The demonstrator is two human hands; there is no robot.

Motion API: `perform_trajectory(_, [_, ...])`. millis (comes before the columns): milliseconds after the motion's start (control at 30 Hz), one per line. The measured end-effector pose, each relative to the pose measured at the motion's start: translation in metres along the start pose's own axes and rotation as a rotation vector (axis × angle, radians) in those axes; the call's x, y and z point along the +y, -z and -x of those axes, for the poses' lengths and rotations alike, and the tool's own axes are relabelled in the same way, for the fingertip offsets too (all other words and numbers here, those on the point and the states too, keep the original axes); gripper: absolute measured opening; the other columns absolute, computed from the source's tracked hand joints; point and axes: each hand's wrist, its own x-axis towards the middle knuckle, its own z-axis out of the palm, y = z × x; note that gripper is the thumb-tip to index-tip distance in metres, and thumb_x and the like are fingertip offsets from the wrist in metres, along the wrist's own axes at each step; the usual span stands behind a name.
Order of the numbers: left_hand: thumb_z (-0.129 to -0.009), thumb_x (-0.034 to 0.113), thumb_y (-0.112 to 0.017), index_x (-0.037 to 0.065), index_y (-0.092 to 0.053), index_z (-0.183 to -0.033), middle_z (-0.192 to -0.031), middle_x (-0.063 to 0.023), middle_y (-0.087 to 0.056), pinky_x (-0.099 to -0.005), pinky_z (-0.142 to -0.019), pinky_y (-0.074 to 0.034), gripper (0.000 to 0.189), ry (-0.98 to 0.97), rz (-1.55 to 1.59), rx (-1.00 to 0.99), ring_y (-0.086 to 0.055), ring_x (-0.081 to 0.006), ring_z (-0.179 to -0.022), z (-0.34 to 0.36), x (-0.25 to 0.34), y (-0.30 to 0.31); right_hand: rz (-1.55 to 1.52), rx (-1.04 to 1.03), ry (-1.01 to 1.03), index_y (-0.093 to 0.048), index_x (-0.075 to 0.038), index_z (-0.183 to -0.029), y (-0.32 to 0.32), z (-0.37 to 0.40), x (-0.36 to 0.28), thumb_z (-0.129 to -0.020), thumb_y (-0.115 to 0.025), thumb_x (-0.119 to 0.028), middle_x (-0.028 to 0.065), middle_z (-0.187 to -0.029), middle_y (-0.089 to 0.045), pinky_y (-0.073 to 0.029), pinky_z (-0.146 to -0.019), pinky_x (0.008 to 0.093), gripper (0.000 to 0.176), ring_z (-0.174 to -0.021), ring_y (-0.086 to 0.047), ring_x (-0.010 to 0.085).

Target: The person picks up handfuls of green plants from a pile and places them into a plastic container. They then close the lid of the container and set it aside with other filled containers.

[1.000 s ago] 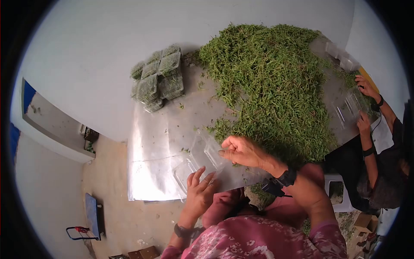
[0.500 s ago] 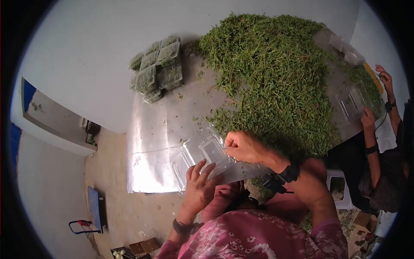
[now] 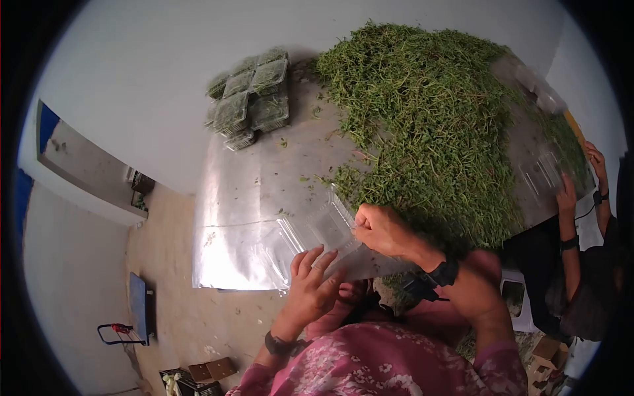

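we have a clear clamshell tray (image 3: 316, 232) lying open on the shiny metal-covered bench (image 3: 244, 198), close to its near edge and just in front of us. our left hand (image 3: 312, 282) lies on the tray's near half with the fingers spread and loose, pressing on the plastic rather than curled round it; we cannot tell whether the thumb hooks underneath. our right hand (image 3: 382, 231) is clenched into a pinch on the tray's right-hand rim, knuckles up, with a dark watch (image 3: 444, 272) on the wrist. the tray's two halves are flat and see-through, and the bench shows through them. just beyond our right hand begins a big heap of green herbs (image 3: 429, 119), which covers most of the bench's far and right parts, with stray sprigs scattered near the tray. well apart, at the far left corner of the bench, sits a cluster of filled packs (image 3: 254, 99), shut and stacked against each other. at the right edge a co-worker's hand (image 3: 566, 195) rests beside another clear tray (image 3: 545, 173) that lies against the herbs. below the bench on the left, a blue scale (image 3: 139, 307) stands on the floor.
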Motion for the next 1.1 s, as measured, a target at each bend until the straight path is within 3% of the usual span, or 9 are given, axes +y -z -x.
perform_trajectory(200, [-0.066, -0.002, -0.071, 0.005, -0.062, -0.105, -0.108, -0.0151, -0.060, -0.0392, -0.075, -0.051, 0.040, 0.062, 0.001, 0.285, -0.061, -0.0331, -0.093, 0.018, -0.003, 0.006, -0.199, 0.082, -0.145, -0.054, 0.000, -0.081, 0.023, -0.012, -0.001, -0.085, -0.062, -0.009, 0.0084, -0.066, -0.062, -0.046, -0.048, 0.0307, 0.012, -0.052, -0.059, 0.0138])
perform_trajectory(333, [-0.074, 0.002, -0.070, 0.001, -0.061, -0.106, -0.103, -0.0171, -0.061, -0.0350, -0.068, -0.053, 0.033, 0.128, 0.146, 0.089, -0.065, -0.0276, -0.080, 0.029, -0.015, 0.000, -0.424, 0.103, -0.135, -0.052, 0.000, -0.085, 0.030, -0.016, -0.004, -0.090, -0.058, -0.009, 0.0039, -0.067, -0.058, -0.044, -0.045, 0.0230, 0.012, -0.051, -0.056, 0.0088])
perform_trajectory(433, [-0.081, 0.009, -0.070, -0.001, -0.061, -0.107, -0.104, -0.0184, -0.061, -0.0356, -0.068, -0.053, 0.030, 0.341, 0.370, 0.040, -0.065, -0.0299, -0.081, 0.027, -0.014, -0.008, -0.607, 0.030, -0.169, -0.051, -0.001, -0.089, 0.030, -0.017, -0.002, -0.091, -0.059, -0.010, 0.0037, -0.071, -0.058, -0.046, -0.048, 0.0226, 0.011, -0.055, -0.055, 0.0082])
perform_trajectory(567, [-0.085, 0.028, -0.071, 0.000, -0.052, -0.123, -0.104, -0.0182, -0.062, -0.0345, -0.070, -0.054, 0.051, 0.613, 0.744, 0.165, -0.067, -0.0279, -0.083, 0.012, -0.021, -0.009, -0.560, 0.009, -0.155, -0.051, -0.001, -0.087, 0.024, -0.017, -0.002, -0.090, -0.059, -0.009, 0.0046, -0.070, -0.059, -0.048, -0.049, 0.0237, 0.012, -0.054, -0.055, 0.0079])
perform_trajectory(600, [-0.084, 0.032, -0.071, 0.000, -0.041, -0.135, -0.113, -0.0187, -0.060, -0.0346, -0.079, -0.052, 0.068, 0.680, 0.800, 0.095, -0.065, -0.0253, -0.093, 0.012, -0.027, -0.008, -0.544, -0.002, -0.154, -0.051, -0.001, -0.087, 0.022, -0.016, -0.003, -0.090, -0.059, -0.009, 0.0046, -0.070, -0.059, -0.048, -0.049, 0.0236, 0.012, -0.054, -0.055, 0.0078])
perform_trajectory(700, [-0.083, 0.034, -0.072, -0.001, -0.032, -0.142, -0.122, -0.0198, -0.056, -0.0359, -0.090, -0.048, 0.078, 0.513, 0.871, 0.349, -0.060, -0.0260, -0.105, 0.003, -0.032, -0.016, -0.466, -0.056, -0.128, -0.050, -0.001, -0.089, 0.015, -0.016, 0.003, -0.090, -0.059, -0.009, 0.0044, -0.070, -0.059, -0.047, -0.050, 0.0227, 0.012, -0.055, -0.056, 0.0082])
perform_trajectory(733, [-0.083, 0.033, -0.073, 0.000, -0.027, -0.144, -0.129, -0.0190, -0.052, -0.0374, -0.097, -0.044, 0.084, 0.536, 0.904, 0.301, -0.053, -0.0259, -0.116, 0.001, -0.032, -0.013, -0.437, -0.070, -0.128, -0.050, -0.001, -0.087, 0.013, -0.016, 0.001, -0.090, -0.059, -0.008, 0.0047, -0.070, -0.060, -0.047, -0.049, 0.0226, 0.011, -0.054, -0.057, 0.0082])
perform_trajectory(833, [-0.086, 0.029, -0.070, 0.002, -0.029, -0.144, -0.130, -0.0182, -0.051, -0.0368, -0.095, -0.045, 0.076, 0.596, 1.222, 0.406, -0.052, -0.0248, -0.117, -0.002, -0.030, -0.025, -0.344, -0.101, -0.082, -0.050, -0.001, -0.085, 0.008, -0.014, 0.001, -0.089, -0.059, -0.006, 0.0048, -0.068, -0.061, -0.046, -0.049, 0.0221, 0.012, -0.054, -0.059, 0.0086])
perform_trajectory(1100, [-0.095, 0.017, -0.055, 0.004, -0.037, -0.138, -0.123, -0.0150, -0.056, -0.0290, -0.072, -0.051, 0.048, 0.833, 1.108, 0.445, -0.062, -0.0178, -0.088, 0.012, -0.037, -0.046, -0.220, -0.228, 0.039, -0.052, -0.003, -0.079, 0.000, -0.005, -0.012, -0.094, -0.060, -0.019, 0.0049, -0.068, -0.062, -0.047, -0.052, 0.0223, 0.023, -0.056, -0.060, 0.0086])
